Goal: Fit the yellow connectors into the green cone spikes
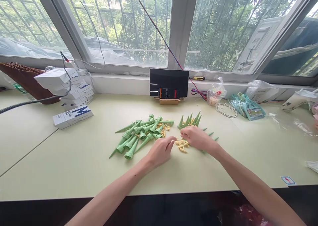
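My left hand [161, 150] is closed, thumb and fingertips together, at the left edge of a small heap of yellow plastic pieces [183, 145]. What it pinches, if anything, is too small to make out. Just right of it, my right hand [196, 136] has its fingers curled down over the same heap, and whatever they hold is hidden. Green plastic spikes with ribbed caps [139, 133] lie piled left of my hands, with more yellow pieces [165, 129] along that pile's right side. Beyond my right hand, several green cones [190, 120] stand with their points up; other tips show past my wrist.
A phone [169, 93] leans on a black panel [169, 77] at the window sill. White boxes [73, 116] are at the left. At the back right lie a plastic bag [215, 92], a coiled cable [226, 110] and teal packaged items [250, 108]. The table's front edge runs under my forearms.
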The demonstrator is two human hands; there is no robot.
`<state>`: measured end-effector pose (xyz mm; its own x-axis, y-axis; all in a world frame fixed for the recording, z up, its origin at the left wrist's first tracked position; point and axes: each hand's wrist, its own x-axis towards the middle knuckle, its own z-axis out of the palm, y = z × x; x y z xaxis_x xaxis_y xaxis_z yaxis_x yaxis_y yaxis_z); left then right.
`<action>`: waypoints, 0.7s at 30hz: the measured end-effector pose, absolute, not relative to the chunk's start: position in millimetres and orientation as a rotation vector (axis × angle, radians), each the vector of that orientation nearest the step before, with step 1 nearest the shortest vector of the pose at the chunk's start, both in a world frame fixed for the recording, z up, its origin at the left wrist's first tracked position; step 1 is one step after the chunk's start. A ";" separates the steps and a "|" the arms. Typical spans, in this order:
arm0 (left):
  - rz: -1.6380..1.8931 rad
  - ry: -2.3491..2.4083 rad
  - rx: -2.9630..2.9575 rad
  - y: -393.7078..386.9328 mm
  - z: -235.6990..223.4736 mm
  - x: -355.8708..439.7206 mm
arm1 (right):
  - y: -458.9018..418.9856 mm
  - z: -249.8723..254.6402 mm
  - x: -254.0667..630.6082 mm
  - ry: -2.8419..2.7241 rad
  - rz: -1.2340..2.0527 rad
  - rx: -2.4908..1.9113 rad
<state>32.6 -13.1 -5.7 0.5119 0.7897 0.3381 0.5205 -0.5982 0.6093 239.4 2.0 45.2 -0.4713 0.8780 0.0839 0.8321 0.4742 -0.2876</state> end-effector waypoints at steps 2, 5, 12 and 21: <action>0.838 1.056 2.329 -12.6 -7.1 32.6 | -8.3 38.7 251.7 -2.477 0.292 -1.509; 0.856 0.996 2.345 -11.0 -10.4 32.0 | -22.9 33.6 269.8 -2.435 0.246 -1.623; 0.841 0.940 2.363 -8.6 -10.7 29.6 | -37.3 30.5 276.3 -2.484 0.227 -1.860; 0.864 0.969 2.317 -11.5 -8.2 30.7 | -36.0 23.2 263.6 -2.469 0.154 -2.016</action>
